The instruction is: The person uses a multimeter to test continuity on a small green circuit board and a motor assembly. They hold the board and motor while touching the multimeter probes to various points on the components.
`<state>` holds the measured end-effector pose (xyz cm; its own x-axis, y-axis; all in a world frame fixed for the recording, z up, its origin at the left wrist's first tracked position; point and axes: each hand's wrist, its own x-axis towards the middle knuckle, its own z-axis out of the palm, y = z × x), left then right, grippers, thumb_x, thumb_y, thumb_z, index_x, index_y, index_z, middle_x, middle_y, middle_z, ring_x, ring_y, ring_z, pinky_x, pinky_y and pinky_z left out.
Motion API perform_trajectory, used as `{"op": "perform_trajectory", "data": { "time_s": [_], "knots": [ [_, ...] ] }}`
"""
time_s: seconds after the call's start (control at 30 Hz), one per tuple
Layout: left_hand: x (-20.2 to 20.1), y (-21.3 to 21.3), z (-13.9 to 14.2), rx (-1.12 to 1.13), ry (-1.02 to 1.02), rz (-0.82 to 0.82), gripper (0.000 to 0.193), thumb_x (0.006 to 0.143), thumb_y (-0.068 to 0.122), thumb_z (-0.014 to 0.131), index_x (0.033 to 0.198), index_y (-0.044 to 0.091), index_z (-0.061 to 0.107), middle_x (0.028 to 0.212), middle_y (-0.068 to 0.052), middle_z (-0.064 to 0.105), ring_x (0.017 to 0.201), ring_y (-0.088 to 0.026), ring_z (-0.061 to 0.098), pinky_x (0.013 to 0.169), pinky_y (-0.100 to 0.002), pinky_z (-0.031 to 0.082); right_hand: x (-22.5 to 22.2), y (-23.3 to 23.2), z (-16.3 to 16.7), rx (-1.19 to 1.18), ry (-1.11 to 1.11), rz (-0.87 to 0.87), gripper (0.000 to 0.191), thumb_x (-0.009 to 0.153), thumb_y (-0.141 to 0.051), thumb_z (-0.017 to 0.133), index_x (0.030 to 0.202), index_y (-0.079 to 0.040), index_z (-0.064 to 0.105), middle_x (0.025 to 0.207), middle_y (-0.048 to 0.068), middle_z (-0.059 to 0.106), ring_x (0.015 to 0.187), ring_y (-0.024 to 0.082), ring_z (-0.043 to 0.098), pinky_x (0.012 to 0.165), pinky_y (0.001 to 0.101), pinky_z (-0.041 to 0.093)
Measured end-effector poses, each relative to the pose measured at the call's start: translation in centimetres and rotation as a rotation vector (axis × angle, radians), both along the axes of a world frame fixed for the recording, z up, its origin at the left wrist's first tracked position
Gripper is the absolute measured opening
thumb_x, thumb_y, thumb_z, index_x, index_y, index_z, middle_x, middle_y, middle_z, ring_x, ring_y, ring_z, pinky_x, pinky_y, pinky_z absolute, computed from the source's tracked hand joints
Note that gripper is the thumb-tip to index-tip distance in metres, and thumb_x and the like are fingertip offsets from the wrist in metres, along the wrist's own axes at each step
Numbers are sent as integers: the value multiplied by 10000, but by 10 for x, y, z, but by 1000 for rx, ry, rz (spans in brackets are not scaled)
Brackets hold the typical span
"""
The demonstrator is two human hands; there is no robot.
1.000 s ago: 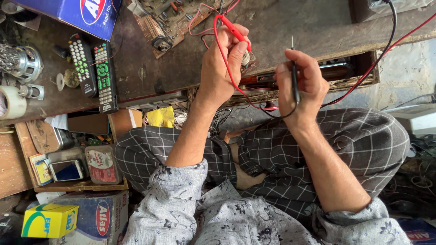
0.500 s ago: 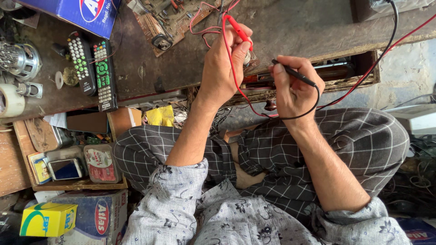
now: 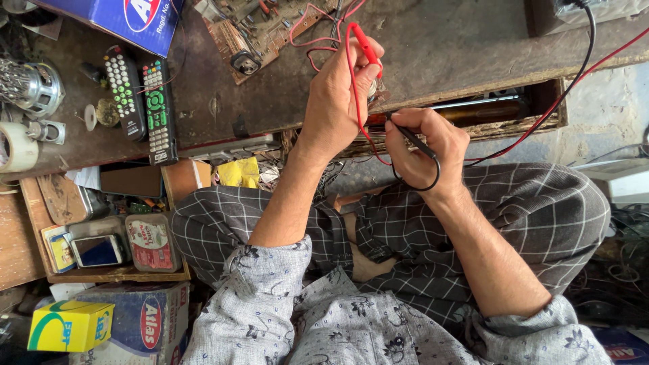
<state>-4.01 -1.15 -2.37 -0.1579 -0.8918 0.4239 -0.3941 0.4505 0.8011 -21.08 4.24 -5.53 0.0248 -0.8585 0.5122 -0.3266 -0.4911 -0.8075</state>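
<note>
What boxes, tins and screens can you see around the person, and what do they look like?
Blue box: top left on the bench, red-and-white oval.
Yellow box: bottom left, green and blue marks.
Grey-blue box: beside it, red oval.
Tin: in the wooden tray, white and red lid.
Phone: left of it, dark screen.

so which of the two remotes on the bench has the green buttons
The right-hand remote, nearer the left hand; the other remote has mostly white buttons.

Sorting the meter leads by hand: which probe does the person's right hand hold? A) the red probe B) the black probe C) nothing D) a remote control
B: the right hand pinches the black probe, while the left hand holds the red probe.
</note>
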Motion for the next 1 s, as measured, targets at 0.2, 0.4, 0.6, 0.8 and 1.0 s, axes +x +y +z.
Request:
{"op": "perform_trajectory", "data": {
  "time_s": [0.2, 0.4, 0.6, 0.8, 1.0],
  "knots": [
    [-2, -1, 2, -8, 8, -14, 154, 1115, 95, 586, 1264, 60, 564, 1017, -51, 678, 936, -138, 724, 812, -285, 595, 2, -1, 1, 25, -9, 17, 127, 948, 36, 782, 1029, 10, 687, 969, 119, 766, 797, 144, 737, 683, 265, 576],
    [-2, 3, 6, 216, 30, 44, 124, 1066, 68, 618, 1184, 31, 603, 877, -62, 667, 689, -162, 608, 680, -292, 502, 4, 5, 2, 133, -110, 44, 132, 946, 46, 774, 1039, 16, 685, 1009, 132, 755, 853, 160, 723, 730, 275, 584],
    [-4, 2, 14, 0, 5, 4, 101, 1060, 36, 614, 1157, 32, 587, 936, -72, 662, 830, -157, 673, 763, -294, 545, 1, 1, 12, -19, -31, 22, 171, 873, 53, 774, 1000, 9, 669, 1005, 140, 753, 898, 217, 768, 759, 298, 603],
    [-3, 4, 10, 60, 23, 13, 104, 1066, 44, 621, 1169, 31, 604, 926, -69, 675, 825, -161, 673, 752, -290, 540, 3, -1, 13, -23, -20, 17, 175, 874, 53, 770, 1011, 6, 670, 1014, 146, 753, 911, 241, 776, 781, 308, 608],
    [0, 1, 3, 27, 57, -9, 126, 1082, 49, 598, 1206, 38, 582, 975, -72, 679, 872, -160, 683, 800, -289, 556, 0, -1, 9, 51, -58, 44, 151, 897, 45, 775, 1015, 13, 687, 996, 134, 760, 886, 194, 755, 770, 293, 592]
  ]
}}
